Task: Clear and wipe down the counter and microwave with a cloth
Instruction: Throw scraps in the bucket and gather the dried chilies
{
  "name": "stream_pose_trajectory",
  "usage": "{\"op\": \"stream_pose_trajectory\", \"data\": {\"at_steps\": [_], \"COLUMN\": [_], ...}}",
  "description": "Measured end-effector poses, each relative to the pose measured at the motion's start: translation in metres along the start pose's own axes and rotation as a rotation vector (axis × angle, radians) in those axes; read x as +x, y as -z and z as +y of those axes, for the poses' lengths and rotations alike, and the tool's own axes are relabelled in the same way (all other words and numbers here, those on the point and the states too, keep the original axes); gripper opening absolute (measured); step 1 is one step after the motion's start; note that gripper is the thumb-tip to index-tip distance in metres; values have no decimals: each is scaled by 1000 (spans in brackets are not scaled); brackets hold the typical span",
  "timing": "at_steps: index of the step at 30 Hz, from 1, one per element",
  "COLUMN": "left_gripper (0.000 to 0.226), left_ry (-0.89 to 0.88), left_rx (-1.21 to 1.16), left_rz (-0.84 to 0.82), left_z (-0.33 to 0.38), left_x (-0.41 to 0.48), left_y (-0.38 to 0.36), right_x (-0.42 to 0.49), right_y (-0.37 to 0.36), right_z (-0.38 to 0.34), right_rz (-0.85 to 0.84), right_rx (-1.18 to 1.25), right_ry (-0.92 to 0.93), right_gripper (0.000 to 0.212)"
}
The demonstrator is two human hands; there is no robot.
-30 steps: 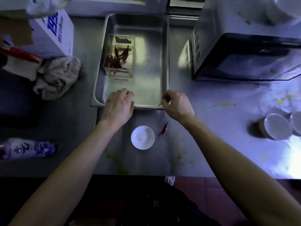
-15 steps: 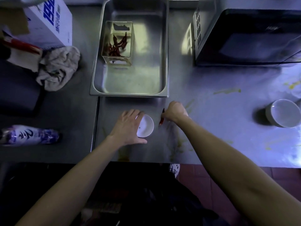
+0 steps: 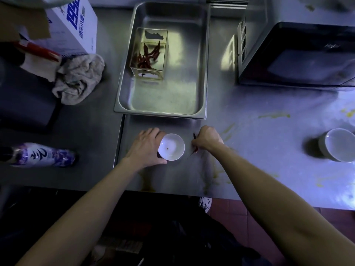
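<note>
1. Left hand [image 3: 148, 148]: forearm comes in from bottom left, palm down, low over the counter [image 3: 259, 150]. Thumb on the near side of the small white bowl [image 3: 171, 147], fingers curved round its far-left rim. Grip: grasping the bowl, which sits on the counter.
2. Right hand [image 3: 208, 139]: forearm comes in from bottom right, wrist bent, knuckles up, fingers curled under. Grip: clenched on a dried chili [image 3: 195, 150], pinched upright-ish, with both ends sticking out of the fist. Its lower tip is at or just over the counter; I cannot tell which.
3. The bowl and chili are just beside each other, near the front edge of the counter, in front of the steel tray [image 3: 169, 96].
4. Inside the tray is a clear box [image 3: 149, 54] with more red chilies.
5. Cloth [image 3: 79, 79]: bunched on the counter left of the tray, against a white carton [image 3: 76, 25]. Neither hand touches it.
6. Microwave [image 3: 299, 54]: back right, door closed.
7. Yellow smears [image 3: 273, 115] lie on the counter in front of the microwave and near the front edge.
8. A white cup [image 3: 339, 144] sits far right, and a bottle [image 3: 42, 155] lies on its side far left.
</note>
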State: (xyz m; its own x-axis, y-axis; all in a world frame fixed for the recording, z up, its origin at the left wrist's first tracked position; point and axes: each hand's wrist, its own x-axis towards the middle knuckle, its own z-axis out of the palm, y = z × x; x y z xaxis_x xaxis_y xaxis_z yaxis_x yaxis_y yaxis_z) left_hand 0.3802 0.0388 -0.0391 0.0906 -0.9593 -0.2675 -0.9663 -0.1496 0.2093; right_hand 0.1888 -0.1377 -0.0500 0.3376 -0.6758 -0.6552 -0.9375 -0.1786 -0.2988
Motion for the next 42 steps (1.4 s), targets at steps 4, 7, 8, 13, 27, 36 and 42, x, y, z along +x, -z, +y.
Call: {"op": "stream_pose_trajectory", "data": {"at_steps": [4, 7, 8, 13, 27, 36, 42], "left_gripper": [72, 43, 41, 70, 80, 80, 33], "left_ry": [-29, -19, 7, 181, 202, 211, 158], "left_rx": [-24, -38, -25, 65, 139, 111, -79], "left_rz": [166, 449, 499, 341, 175, 153, 583], "left_z": [-4, -14, -20, -60, -91, -93, -52], "left_x": [-3, 1, 4, 26, 35, 38, 15], "left_y": [10, 21, 25, 30, -5, -1, 10], "right_x": [-5, -10, -11, 7, 106, 31, -22], "right_y": [10, 34, 44, 93, 148, 64, 10], "right_z": [-8, -28, -39, -107, -242, -131, -55], "right_rz": [-37, -24, -2, 162, 314, 318, 275], "right_rx": [-19, 18, 59, 260, 198, 171, 100], "right_ry": [36, 135, 179, 295, 392, 523, 470], "right_gripper": [22, 21, 19, 14, 26, 17, 11]}}
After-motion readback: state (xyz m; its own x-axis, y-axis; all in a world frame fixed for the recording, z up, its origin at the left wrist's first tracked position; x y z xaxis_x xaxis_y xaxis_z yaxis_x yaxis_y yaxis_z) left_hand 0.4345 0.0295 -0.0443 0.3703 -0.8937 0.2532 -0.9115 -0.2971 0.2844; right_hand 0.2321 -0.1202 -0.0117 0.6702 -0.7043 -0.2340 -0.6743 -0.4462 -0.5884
